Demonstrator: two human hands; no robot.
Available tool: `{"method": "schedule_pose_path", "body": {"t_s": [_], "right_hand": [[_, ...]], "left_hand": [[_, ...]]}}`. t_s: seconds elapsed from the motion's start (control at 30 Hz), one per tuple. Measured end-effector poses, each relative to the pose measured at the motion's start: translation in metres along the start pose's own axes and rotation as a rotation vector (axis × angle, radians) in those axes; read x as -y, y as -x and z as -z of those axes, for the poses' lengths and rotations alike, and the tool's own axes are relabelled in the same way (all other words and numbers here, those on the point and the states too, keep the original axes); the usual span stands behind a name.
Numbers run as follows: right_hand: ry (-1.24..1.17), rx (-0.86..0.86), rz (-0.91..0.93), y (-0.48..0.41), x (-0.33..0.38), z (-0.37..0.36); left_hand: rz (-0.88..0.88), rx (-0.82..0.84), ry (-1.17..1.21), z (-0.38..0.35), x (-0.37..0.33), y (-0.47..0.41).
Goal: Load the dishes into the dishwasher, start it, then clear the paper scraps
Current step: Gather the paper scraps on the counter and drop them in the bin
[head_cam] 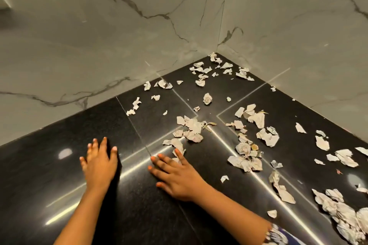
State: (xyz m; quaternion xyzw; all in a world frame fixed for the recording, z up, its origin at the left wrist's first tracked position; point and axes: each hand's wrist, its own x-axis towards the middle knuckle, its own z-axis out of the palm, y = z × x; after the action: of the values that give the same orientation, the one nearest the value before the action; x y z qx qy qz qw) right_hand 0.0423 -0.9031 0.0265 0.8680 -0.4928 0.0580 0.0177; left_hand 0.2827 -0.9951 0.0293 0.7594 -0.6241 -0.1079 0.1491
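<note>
I judge this to be the last step: no dishes or dishwasher are in view, and almost all the clearing is left. Paper scraps [193, 127] litter the black bench [49, 181], from the corner of the two marble walls [99, 36] to a denser heap [346, 217] at the right edge. Both grips lie spread flat and hold nothing. The left grip [99, 162] is on bare bench, and the right grip [175, 175] has a fingertip touching the nearest scrap. There are several dozen scraps, too many to count exactly.
</note>
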Motion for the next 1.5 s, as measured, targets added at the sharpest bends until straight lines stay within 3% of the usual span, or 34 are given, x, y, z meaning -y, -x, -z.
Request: {"method": "schedule_pose_path", "body": {"t_s": [0.17, 0.23, 0.5, 0.53, 0.6, 0.7, 0.77, 0.9, 1.1, 1.17, 1.37, 1.43, 1.5], "right_hand": [[-0.018, 0.150, -0.340, -0.028, -0.031, 0.007], [-0.007, 0.115, -0.451, -0.007, -0.053, 0.009], [0.125, 0.062, -0.747, 0.093, -0.105, 0.022], [0.124, 0.029, -0.763, 0.093, -0.106, 0.023], [0.088, -0.052, -0.716, 0.080, -0.098, 0.024], [0.002, -0.020, -0.341, 0.046, -0.064, 0.019], [0.020, 0.079, -0.163, 0.033, -0.048, 0.013], [0.023, 0.100, -0.392, 0.043, -0.067, 0.011], [0.115, 0.047, -0.814, 0.072, -0.085, 0.014], [0.128, -0.024, -0.859, 0.076, -0.089, 0.014], [-0.026, -0.087, -0.896, 0.062, -0.129, 0.027], [-0.091, -0.090, -0.854, 0.042, -0.150, 0.034], [-0.151, -0.092, -0.803, 0.016, -0.178, 0.040]], "left_hand": [[0.051, 0.050, -0.150, 0.000, -0.004, 0.001], [0.037, 0.060, -0.163, -0.006, -0.023, 0.008], [-0.563, 0.242, -0.156, -0.045, -0.122, 0.047], [-0.608, 0.274, -0.114, -0.046, -0.126, 0.049], [-0.526, 0.240, 0.058, -0.041, -0.123, 0.042], [-0.186, 0.032, 0.151, -0.028, -0.091, -0.002], [-0.030, 0.016, 0.112, -0.018, -0.063, -0.040], [-0.063, 0.087, -0.001, -0.016, -0.045, -0.084], [-0.084, 0.142, 0.052, -0.022, -0.090, -0.123], [-0.158, 0.182, 0.078, -0.031, -0.119, -0.128], [-0.680, 0.404, 0.100, -0.061, -0.191, -0.063], [-0.709, 0.413, 0.272, -0.061, -0.185, -0.055], [-0.564, 0.284, 0.472, -0.061, -0.174, -0.070]]}}
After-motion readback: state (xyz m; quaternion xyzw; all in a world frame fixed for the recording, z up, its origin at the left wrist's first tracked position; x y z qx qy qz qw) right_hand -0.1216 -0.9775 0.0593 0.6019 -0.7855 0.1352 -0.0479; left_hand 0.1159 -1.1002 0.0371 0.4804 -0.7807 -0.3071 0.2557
